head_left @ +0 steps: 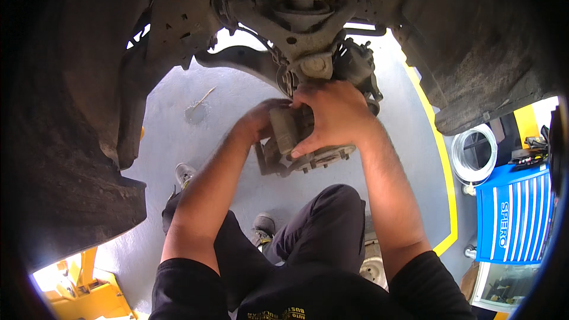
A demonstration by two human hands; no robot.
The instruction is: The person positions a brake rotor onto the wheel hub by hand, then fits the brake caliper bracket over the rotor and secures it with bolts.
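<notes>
At the wheel end of a raised vehicle, a dusty grey-brown brake caliper (285, 131) sits at the side of the hub. My left hand (259, 120) grips it from the left, with its fingertips hidden behind the part. My right hand (336, 114) reaches over from the right, its thumb pressed against the caliper's lower end and its other fingers out of sight. Just below the right hand, the wheel hub (327, 156) shows its studs, with no wheel on it. The suspension arm (314, 66) with a large bolt lies directly above my hands.
Dark wheel-arch liners hang at the left (89, 201) and right (492, 92). A blue tool cabinet (514, 216) stands at the right, beside a coil of clear hose (474, 153). Yellow equipment (95, 296) is at the lower left. A yellow line (441, 160) crosses the grey floor.
</notes>
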